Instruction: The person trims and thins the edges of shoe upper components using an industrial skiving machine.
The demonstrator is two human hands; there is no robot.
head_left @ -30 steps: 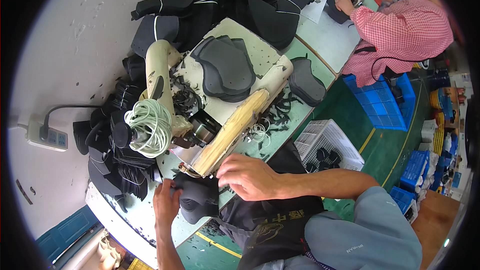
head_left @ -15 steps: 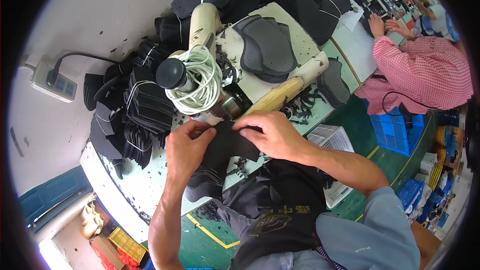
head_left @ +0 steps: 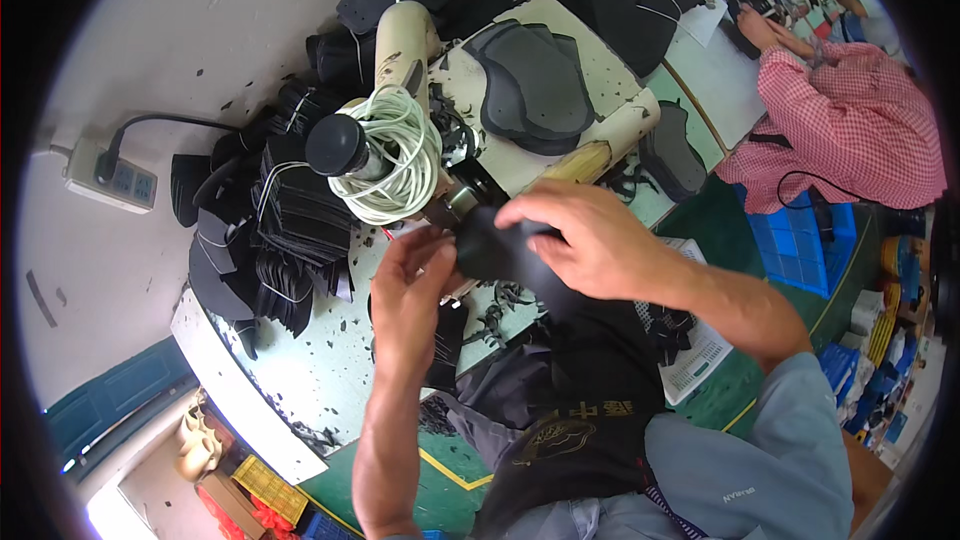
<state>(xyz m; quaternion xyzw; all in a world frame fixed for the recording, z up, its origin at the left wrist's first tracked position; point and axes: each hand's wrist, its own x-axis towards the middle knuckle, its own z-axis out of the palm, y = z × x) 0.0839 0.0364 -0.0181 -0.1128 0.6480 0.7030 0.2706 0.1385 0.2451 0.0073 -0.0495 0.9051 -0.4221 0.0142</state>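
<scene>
A dark, flexible cut piece (head_left: pixel 503 258), blurred by motion, is between my hands, against the metal head (head_left: pixel 460 205) of a cream-coloured machine (head_left: pixel 405 45). My left hand (head_left: pixel 412 280) pinches its left side with thumb and fingers, close below the head. On the right, the curled fingers and thumb of my right hand (head_left: pixel 590 238) grip the piece. More dark cut pieces (head_left: pixel 447 340) lie on the table beside my left wrist, partly hidden. Beyond the head, a stack of curved grey pieces (head_left: pixel 535 85) rests on the machine's flat bed.
Coiled white cable (head_left: pixel 395 165) hangs by a black knob (head_left: pixel 337 147). Tied bundles of dark pieces (head_left: pixel 300 205) crowd the left; dark scraps litter the white table (head_left: pixel 265 370). A socket strip (head_left: pixel 112 180) is on the wall. A person in a checked shirt (head_left: pixel 850 120) works at the right.
Both hands have shifted rightward with the dark piece, which has turned against the machine head. My right hand has moved farther from my left. The view has shifted slightly.
</scene>
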